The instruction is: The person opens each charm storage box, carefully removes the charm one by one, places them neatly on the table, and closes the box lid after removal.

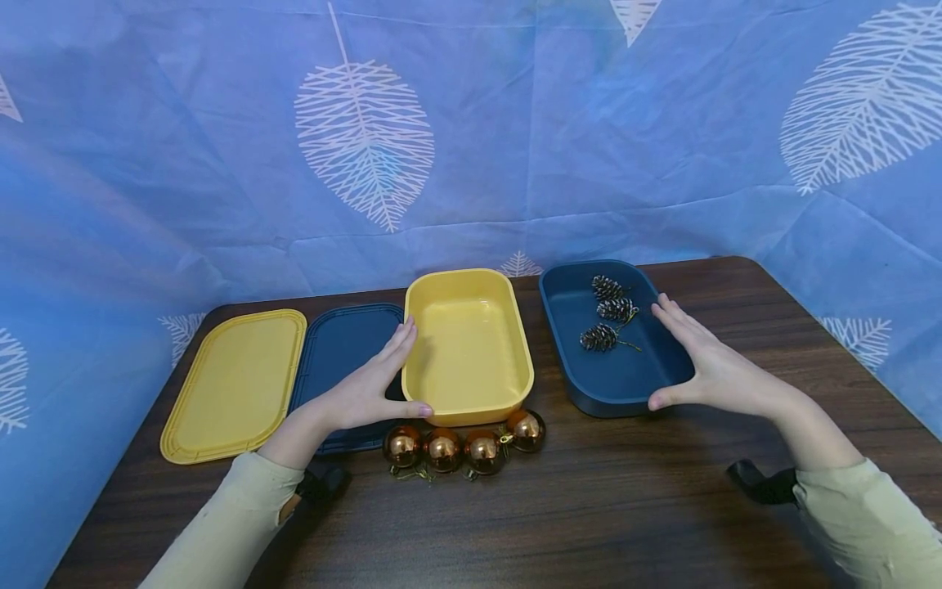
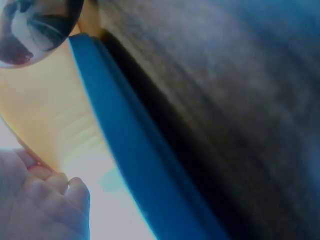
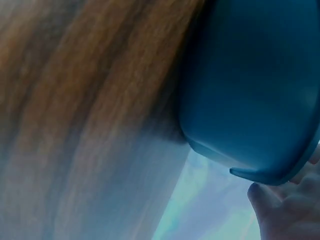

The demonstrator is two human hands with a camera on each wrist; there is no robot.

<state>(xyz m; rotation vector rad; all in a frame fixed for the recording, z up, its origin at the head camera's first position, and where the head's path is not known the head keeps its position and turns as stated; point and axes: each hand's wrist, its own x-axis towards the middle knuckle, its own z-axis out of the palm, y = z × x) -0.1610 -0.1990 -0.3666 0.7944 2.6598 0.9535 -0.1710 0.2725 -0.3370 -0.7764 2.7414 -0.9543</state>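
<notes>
My left hand [image 1: 361,397] is at the left side of a yellow box [image 1: 471,348], fingers extended along its rim and thumb at its front left corner. In the left wrist view, the fingers [image 2: 60,200] lie beside the box's yellow wall [image 2: 45,105]. On the right, my right hand [image 1: 714,368] spreads around the right side of a dark blue box [image 1: 614,376], its thumb near the front corner. Three pine cones [image 1: 599,337] lie inside that blue box. Several shiny copper baubles [image 1: 444,450] sit in a row before the yellow box, close to the left thumb.
A yellow lid [image 1: 235,384] lies flat at the far left of the dark wooden table [image 1: 589,507]. Beside it is a dark blue lid [image 1: 346,339], partly covered by my left hand. A blue leaf-patterned cloth [image 1: 478,147] hangs behind the table.
</notes>
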